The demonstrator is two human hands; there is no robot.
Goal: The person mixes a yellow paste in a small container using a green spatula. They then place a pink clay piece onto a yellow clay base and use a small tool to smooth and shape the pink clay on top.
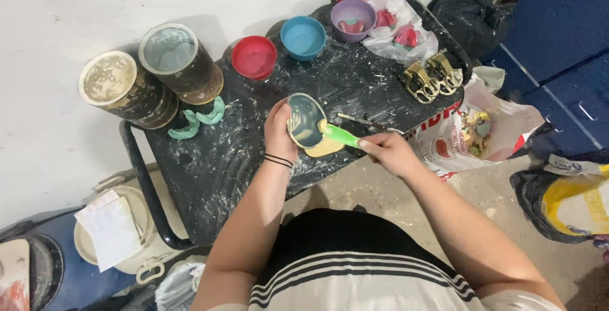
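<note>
Left hand: wrapped around a small bowl, tipping it on its side over the black table, mouth turned toward the right hand; fingers closed on the rim and wall.
Right hand: pinched shut on the handle of a green spatula, whose blade reaches into the mouth of the bowl.
Paste: pale yellow, streaked inside the bowl and gathered in a flat mould or pool lying on the table just below the bowl's lip; I cannot tell which.
Step in hand: by my reading, scraping the mix out of the bowl onto the yellow patch beneath it.
Next move: it seems to call for a steady tilt and a sweep of the blade round the inner wall, so the mix drops on the patch and not on the table.
Nearby: red bowl, blue bowl and purple bowl along the far edge; two tall cans at the left end with green cast pieces beside them; brass moulds at the right.
</note>
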